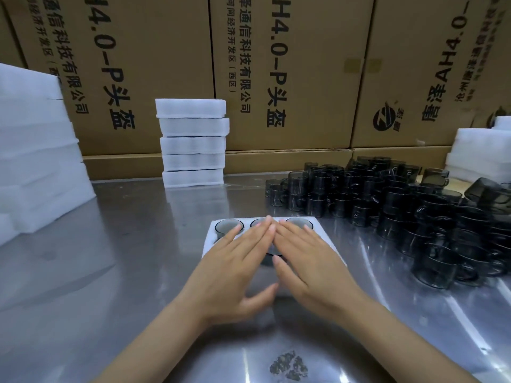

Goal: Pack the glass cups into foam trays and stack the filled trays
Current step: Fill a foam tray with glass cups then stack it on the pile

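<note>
Hands: left hand (235,261) and right hand (309,258), fingers flat, press foam tray (213,233).
Risk: uneven pressure could crack glass cups (229,226).

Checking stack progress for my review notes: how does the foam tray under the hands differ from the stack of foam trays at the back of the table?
The foam tray lies alone, close in front, under the flat left hand and right hand; the stack of foam trays stands five high at the back, untouched. The single tray's top shows dark glass cups in its pockets; the stack shows only its side edges. Both are white foam on the metal table.
</note>
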### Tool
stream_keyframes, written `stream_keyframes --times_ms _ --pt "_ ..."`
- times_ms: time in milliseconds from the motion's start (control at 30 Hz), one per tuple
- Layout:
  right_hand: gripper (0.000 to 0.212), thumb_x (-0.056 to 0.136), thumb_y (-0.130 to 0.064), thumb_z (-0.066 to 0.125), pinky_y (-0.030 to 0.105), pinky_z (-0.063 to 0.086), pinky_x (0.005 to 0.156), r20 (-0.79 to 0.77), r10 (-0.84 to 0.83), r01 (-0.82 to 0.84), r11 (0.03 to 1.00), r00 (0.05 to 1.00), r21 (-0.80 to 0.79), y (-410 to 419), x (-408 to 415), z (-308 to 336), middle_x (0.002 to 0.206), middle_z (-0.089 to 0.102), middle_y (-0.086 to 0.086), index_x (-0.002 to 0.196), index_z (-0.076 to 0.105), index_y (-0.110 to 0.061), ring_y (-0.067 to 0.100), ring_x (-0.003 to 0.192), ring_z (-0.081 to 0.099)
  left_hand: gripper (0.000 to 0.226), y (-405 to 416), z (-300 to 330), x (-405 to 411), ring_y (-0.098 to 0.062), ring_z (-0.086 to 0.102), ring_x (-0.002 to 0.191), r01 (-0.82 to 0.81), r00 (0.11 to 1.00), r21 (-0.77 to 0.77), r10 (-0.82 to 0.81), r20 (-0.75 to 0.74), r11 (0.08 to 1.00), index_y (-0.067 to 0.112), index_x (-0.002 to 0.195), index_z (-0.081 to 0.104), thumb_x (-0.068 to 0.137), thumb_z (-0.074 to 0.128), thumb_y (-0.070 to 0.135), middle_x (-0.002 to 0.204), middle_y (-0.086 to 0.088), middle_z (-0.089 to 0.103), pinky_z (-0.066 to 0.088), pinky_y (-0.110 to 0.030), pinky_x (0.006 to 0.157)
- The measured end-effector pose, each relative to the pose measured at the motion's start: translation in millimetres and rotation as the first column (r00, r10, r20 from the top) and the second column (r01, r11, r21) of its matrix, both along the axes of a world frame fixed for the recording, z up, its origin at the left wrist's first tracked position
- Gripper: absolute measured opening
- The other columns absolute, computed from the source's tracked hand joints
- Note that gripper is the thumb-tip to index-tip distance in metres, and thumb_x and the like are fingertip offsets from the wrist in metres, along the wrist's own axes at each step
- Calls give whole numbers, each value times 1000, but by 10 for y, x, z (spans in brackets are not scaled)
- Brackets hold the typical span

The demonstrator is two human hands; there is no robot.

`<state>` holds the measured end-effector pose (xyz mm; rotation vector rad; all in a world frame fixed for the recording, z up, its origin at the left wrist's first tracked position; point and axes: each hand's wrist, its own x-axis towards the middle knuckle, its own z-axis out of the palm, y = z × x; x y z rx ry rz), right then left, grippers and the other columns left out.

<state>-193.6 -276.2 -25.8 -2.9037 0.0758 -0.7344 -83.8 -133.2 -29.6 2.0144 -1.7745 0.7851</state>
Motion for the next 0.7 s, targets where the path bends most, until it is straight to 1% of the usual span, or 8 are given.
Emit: stream_keyframes --times_ms 133,200,267,500,567,600,633,700 --pt "49 99 -37 26 27 7 114 -104 -42 32 995 994 -94 2 57 -22 154 26 -13 146 31 -27 4 142 17 73 18 -79 9 -16 50 128 -70 997 89 71 -9 994 3 136 49 81 47 52 142 -5 49 34 -42 110" --pt "48 98 -38 27 29 12 112 -122 -46 33 993 991 -110 -2 72 -20 153 29 -12 145 33 -26 4 141 20 73 11 -95 8 -16 53 124 -85 996 95 88 -21 992 4 135 50 80 47 52 140 -5 50 33 -41 110" --pt "48 98 -38 28 29 14 111 -135 -34 21 995 990 -96 -6 78 -6 153 29 -12 144 34 -25 4 140 21 72 0 -96 -2 -16 56 121 -92 995 81 94 -25 992 3 133 53 79 48 51 137 -5 53 36 -41 107" --pt "48 99 -44 28 29 10 113 -69 -42 37 996 997 -77 -8 66 -79 153 28 -14 144 34 -28 6 142 19 69 -7 -112 -25 -16 57 120 -122 992 64 124 -26 990 5 133 53 77 49 45 138 -4 53 39 -38 103" --pt "46 99 -45 29 31 14 114 -22 -25 23 997 999 -69 -14 61 -66 149 35 -15 141 40 -29 8 139 25 66 -5 -105 -24 -16 58 118 -117 993 62 118 -9 991 5 133 53 78 49 42 136 -3 54 41 -38 101" --pt "43 99 -43 31 31 21 112 26 0 1 999 1000 -39 -19 53 -51 143 45 -13 135 48 -27 9 134 34 65 1 -102 -21 -16 58 118 -111 994 62 111 -2 992 5 133 53 79 49 41 135 -3 55 41 -37 101" --pt "41 98 -41 33 29 30 107 97 18 -21 999 995 34 -29 44 -40 132 55 -12 126 57 -25 10 125 43 64 7 -97 -18 -17 58 118 -105 994 61 105 3 993 6 133 52 80 48 41 134 -2 57 42 -36 102" --pt "38 94 -37 36 24 38 95 268 -43 -38 956 963 290 -73 5 -2 112 65 -12 108 68 -22 7 110 52 60 21 -89 -16 -19 61 114 -99 995 52 98 19 994 6 130 56 82 47 41 127 -1 62 38 -33 102"
